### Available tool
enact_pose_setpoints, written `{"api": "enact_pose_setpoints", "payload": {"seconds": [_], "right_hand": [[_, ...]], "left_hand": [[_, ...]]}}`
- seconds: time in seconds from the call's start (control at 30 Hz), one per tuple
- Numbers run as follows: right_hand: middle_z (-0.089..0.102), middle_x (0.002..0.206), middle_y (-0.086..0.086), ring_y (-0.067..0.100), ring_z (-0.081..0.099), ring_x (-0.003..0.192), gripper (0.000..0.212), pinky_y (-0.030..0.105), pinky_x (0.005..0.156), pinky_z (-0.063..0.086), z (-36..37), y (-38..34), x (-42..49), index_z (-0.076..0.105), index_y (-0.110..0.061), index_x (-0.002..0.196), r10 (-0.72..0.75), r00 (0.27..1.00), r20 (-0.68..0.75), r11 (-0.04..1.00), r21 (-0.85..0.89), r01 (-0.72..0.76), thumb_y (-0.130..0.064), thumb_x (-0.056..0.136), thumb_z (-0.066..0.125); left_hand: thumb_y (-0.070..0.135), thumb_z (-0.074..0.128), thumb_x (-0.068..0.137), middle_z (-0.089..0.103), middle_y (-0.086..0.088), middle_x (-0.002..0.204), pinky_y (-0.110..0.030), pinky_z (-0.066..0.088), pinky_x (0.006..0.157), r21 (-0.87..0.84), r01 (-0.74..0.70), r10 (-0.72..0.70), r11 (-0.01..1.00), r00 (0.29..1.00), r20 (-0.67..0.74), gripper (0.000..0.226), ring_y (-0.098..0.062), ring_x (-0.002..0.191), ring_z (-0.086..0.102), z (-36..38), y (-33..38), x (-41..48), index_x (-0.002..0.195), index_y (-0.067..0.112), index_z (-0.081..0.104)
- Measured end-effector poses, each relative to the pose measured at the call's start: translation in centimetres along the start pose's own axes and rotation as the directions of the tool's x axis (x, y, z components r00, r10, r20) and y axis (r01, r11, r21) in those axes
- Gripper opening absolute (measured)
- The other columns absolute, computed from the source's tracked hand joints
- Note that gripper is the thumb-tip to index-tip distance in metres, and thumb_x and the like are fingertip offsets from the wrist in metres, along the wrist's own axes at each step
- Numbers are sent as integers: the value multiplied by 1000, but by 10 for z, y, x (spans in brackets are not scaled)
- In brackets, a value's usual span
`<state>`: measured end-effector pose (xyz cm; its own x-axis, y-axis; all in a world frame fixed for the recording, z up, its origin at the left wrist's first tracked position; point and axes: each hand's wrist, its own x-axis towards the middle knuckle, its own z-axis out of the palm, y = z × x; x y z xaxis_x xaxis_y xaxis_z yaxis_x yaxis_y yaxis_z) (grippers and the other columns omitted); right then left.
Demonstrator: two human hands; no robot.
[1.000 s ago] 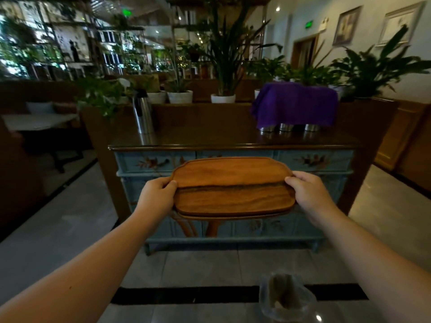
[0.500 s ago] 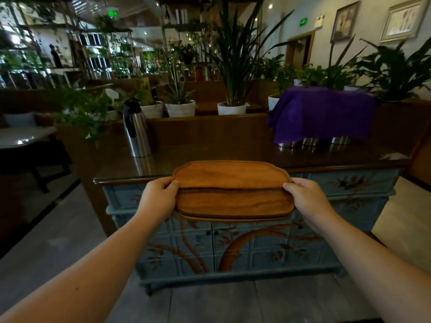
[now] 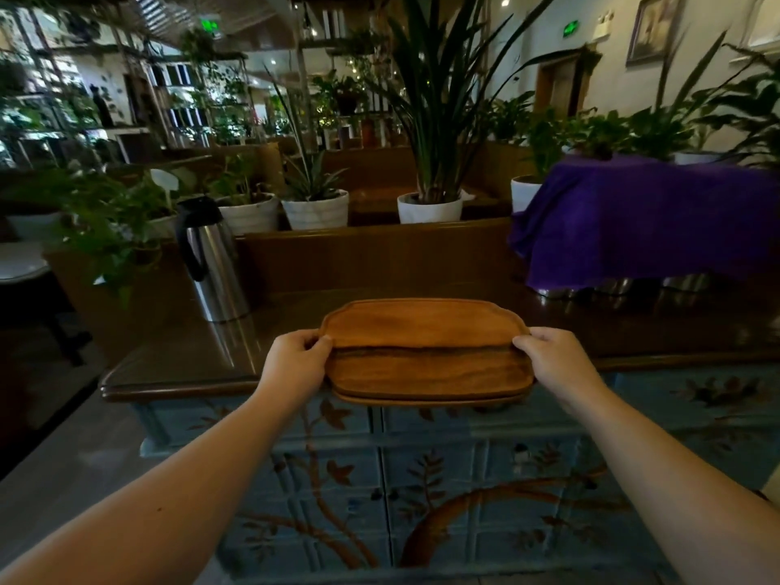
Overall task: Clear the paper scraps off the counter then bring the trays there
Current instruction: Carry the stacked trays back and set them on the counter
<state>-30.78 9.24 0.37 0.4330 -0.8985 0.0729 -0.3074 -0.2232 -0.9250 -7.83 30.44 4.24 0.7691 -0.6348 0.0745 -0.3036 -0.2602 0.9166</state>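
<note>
Stacked wooden trays (image 3: 424,356) held level in the air by both hands, above the near edge of the dark glossy counter (image 3: 177,356). The left hand (image 3: 295,365) grasps the left end of the stack and the right hand (image 3: 557,365) the right end — each with the thumb on top of the rim and the fingers curled underneath. At least two trays show, the lower one visible as a thin lip along the near side. On the counter, far left of the trays, stands a steel thermos jug (image 3: 211,263) with a black handle; far right, a purple cloth (image 3: 641,221) drapes over metal vessels. Below the countertop — a blue painted cabinet (image 3: 443,491) with branch motifs. White plant pots (image 3: 429,208) line the ledge behind.
</note>
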Motion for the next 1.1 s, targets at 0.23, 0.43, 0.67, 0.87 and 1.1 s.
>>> {"api": "enact_pose_setpoints", "payload": {"seconds": [0.23,0.43,0.67,0.87,1.1], "right_hand": [[50,68,13,29,51,64,30,39,61,35,16,6,116,64,-8,71,32,994,102,998,-65,-26,-29,90,54],[66,80,13,37,65,80,36,42,66,46,33,15,183,71,-6,91,77,978,192,984,-173,-43,-37,93,54],[68,92,4,18,66,83,23,36,73,54,59,15,236,66,-22,96,112,970,214,954,-298,-44,-44,90,60],[67,93,11,27,66,84,29,40,72,52,80,14,269,63,-17,92,232,955,186,886,-446,-129,-46,89,59],[64,89,9,23,63,81,25,32,63,46,94,15,291,62,-16,90,303,935,185,845,-507,-173,-41,93,56]], "left_hand": [[23,53,94,73,-3,82,-29,54,61,34,85,-84,996,996,-13,20,-17,71,70,41,-12,116,106,16,68],[24,56,93,72,-5,86,-34,57,70,123,156,-157,980,988,2,19,-18,77,69,63,-27,180,104,13,67],[22,60,91,70,-5,79,-24,50,53,229,171,-198,958,975,99,15,-16,68,68,72,-45,249,97,11,68],[18,63,89,70,-8,85,-24,51,55,228,180,-231,957,947,222,6,-16,72,70,76,-55,299,90,13,66],[21,64,87,71,-8,86,-37,61,69,294,155,-235,943,936,261,7,-19,75,70,83,-65,331,87,14,67]]}}
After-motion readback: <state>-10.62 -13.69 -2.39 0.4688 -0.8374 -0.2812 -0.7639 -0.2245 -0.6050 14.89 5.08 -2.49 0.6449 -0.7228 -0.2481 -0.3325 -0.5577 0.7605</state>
